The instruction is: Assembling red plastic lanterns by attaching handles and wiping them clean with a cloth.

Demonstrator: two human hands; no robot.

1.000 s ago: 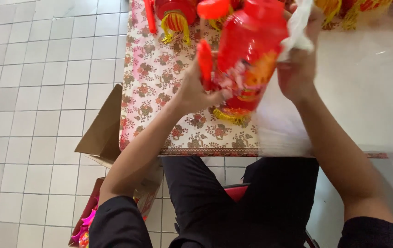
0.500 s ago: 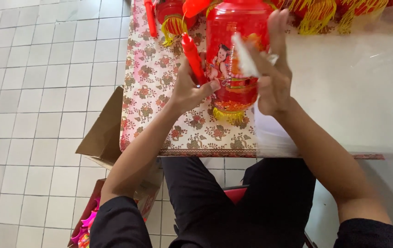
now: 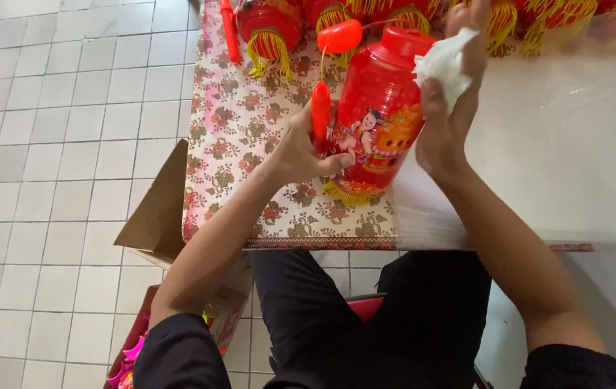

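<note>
On the tiled floor at the far left, a brown cardboard box (image 3: pixel 156 216) leaned against the bench (image 3: pixel 236 137), which wore a floral cloth. Further right, the left hand (image 3: pixel 300 151) was closed around a red stick handle (image 3: pixel 320 115) and pressed against the side of a red plastic lantern (image 3: pixel 380 108), which stood tilted on the bench with its yellow fringe near the front edge. Right of the lantern, the right hand (image 3: pixel 448 108) gripped a crumpled white cloth (image 3: pixel 443 65) against the lantern's upper side. More red lanterns (image 3: pixel 268 25) with yellow fringes lay along the far edge.
</note>
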